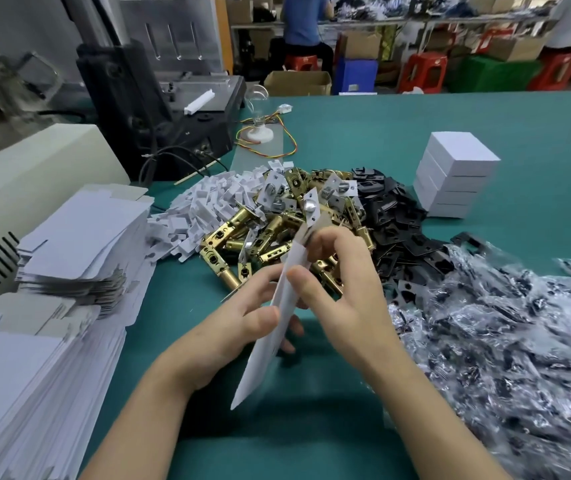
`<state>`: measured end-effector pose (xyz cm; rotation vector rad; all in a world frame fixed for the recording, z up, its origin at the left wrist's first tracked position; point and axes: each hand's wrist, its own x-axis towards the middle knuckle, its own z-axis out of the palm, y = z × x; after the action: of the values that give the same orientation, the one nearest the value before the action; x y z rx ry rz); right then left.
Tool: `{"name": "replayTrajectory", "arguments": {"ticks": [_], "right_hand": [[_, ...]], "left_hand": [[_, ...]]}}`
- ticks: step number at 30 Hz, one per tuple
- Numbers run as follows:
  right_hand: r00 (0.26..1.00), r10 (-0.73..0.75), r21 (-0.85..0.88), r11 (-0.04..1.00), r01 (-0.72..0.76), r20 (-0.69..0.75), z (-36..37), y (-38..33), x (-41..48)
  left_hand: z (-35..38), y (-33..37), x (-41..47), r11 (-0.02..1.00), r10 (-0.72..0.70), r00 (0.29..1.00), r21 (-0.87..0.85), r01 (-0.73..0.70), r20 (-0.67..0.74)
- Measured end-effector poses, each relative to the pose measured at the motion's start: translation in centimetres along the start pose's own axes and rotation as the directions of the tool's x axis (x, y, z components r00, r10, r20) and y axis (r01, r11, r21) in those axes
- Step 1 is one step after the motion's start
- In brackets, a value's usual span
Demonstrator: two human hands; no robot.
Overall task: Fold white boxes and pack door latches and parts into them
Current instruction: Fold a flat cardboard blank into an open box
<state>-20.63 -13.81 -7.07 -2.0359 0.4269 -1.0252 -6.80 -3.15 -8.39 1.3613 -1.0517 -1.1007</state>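
We held one flat box (pixel 260 362) on edge above the table (pixel 363 140), left hand (pixel 239 320) pinching its side, right hand (pixel 343 292) gripping higher, probably to open it. The latches (pixel 270 233) lay just behind, within reach.

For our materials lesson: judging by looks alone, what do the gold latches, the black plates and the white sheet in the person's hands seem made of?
Gold latches: likely metal with shiny brass-coloured plating, given the bright reflections.
Black plates: probably thin stamped metal, matt black coated; plastic cannot be ruled out.
White sheet: thin matt card, seemingly a flat box blank, very slim edge-on.
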Motion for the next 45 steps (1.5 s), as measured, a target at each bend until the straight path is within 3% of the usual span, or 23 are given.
{"name": "replayTrajectory", "arguments": {"ticks": [6, 12, 15, 17, 20, 28, 38, 41, 45], "right_hand": [[0.997, -0.006, 0.035, 0.999, 0.008, -0.071, -0.6, 0.1, 0.3], [0.991, 0.099, 0.169, 0.982, -0.083, -0.088, -0.6, 0.7, 0.5], [0.959, 0.282, 0.469, 0.847, -0.249, 0.001, -0.3, 0.8, 0.6], [0.936, 0.342, 0.545, 0.771, -0.329, 0.081, -0.2, 1.0, 0.7], [0.928, 0.324, 0.555, 0.745, -0.37, 0.184, -0.1, 0.9, 0.6], [0.901, 0.417, 0.498, 0.76, -0.417, 0.118, 0.0, 1.2, 0.2], [0.875, 0.443, 0.513, 0.714, -0.476, 0.196, 0.1, 1.5, 0.1], [0.893, 0.424, 0.513, 0.739, -0.437, 0.15, 0.2, 1.6, -0.1], [0.909, 0.414, 0.505, 0.774, -0.381, 0.051, 0.2, 1.9, -0.1]], "left_hand": [[0.1, 0.2, -2.0, 0.999, 0.004, 1.0, -0.05, -0.002, 0.03], [-0.9, 0.2, -2.1, 0.994, -0.017, 0.987, -0.109, 0.0, -0.158], [-1.3, -0.1, -1.9, 0.959, -0.027, 0.968, -0.279, -0.045, -0.249], [-1.2, 0.0, -1.8, 0.95, 0.0, 0.96, -0.298, -0.088, -0.281], [-1.0, 0.0, -1.7, 0.962, 0.023, 0.958, -0.255, -0.099, -0.285], [-0.8, -0.6, -1.2, 0.993, 0.039, 0.922, -0.092, -0.08, -0.386], [-0.1, -0.9, -0.8, 0.993, 0.107, 0.84, 0.012, -0.119, -0.532], [0.4, -0.9, -0.6, 0.994, 0.1, 0.821, 0.027, -0.102, -0.561], [0.9, -0.9, -0.4, 0.973, 0.211, 0.786, 0.204, -0.11, -0.582]]}}
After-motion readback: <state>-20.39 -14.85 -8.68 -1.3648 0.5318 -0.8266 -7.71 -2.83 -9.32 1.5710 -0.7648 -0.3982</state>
